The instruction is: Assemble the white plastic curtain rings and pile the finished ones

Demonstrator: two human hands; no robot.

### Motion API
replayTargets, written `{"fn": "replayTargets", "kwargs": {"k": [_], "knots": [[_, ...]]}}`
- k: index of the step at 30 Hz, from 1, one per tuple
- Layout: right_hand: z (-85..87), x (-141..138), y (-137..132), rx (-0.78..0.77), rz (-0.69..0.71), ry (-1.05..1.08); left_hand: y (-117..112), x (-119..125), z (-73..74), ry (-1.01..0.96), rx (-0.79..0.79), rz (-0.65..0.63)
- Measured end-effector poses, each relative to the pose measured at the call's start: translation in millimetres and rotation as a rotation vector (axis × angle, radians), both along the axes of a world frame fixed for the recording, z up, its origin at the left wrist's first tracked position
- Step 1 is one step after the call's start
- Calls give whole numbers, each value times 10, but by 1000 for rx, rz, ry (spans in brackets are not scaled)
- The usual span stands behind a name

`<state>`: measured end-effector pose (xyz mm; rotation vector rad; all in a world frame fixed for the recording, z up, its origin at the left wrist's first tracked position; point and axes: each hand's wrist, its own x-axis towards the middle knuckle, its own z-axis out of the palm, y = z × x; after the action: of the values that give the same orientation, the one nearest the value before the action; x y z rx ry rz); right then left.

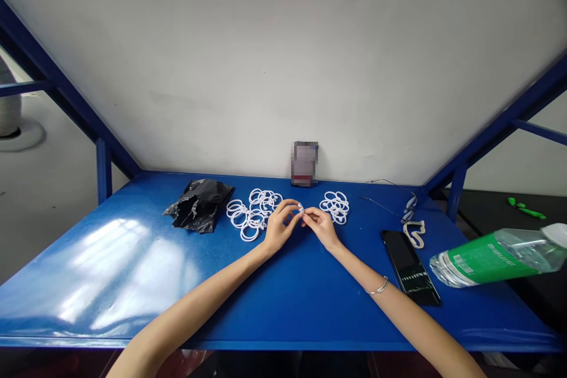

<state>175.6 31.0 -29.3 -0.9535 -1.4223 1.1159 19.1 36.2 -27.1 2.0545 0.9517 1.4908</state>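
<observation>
Above the middle of the blue table, my left hand (280,225) and my right hand (321,225) meet fingertip to fingertip. Both are closed in a pinch on a small white plastic piece (301,208), which looks like part of a white ring; the fingers cover most of it. Left of my left hand lies a loose heap of white plastic rings (250,234), some with small knobs on their rims. A smaller pile of the same rings (335,218) sits just beyond my right hand. A bracelet circles my right forearm.
A crumpled black plastic bag (201,204) lies at the left. A blurred upright box or device (305,164) leans on the wall. To the right are eyeglasses (408,210), a white looped item (414,235), a black phone (411,269) and a green-labelled bottle (494,257).
</observation>
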Motion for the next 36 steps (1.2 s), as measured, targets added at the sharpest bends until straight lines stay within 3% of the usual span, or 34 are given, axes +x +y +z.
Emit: {"fn": "replayTargets", "kwargs": {"k": [9, 15, 36], "knots": [[101, -37, -109, 298, -236, -330, -2, 6, 13, 55, 130, 93], [140, -24, -127, 451, -262, -408, 3, 13, 8, 65, 164, 85], [150, -30, -149, 514, -325, -488, -11, 10, -4, 111, 192, 64]]}}
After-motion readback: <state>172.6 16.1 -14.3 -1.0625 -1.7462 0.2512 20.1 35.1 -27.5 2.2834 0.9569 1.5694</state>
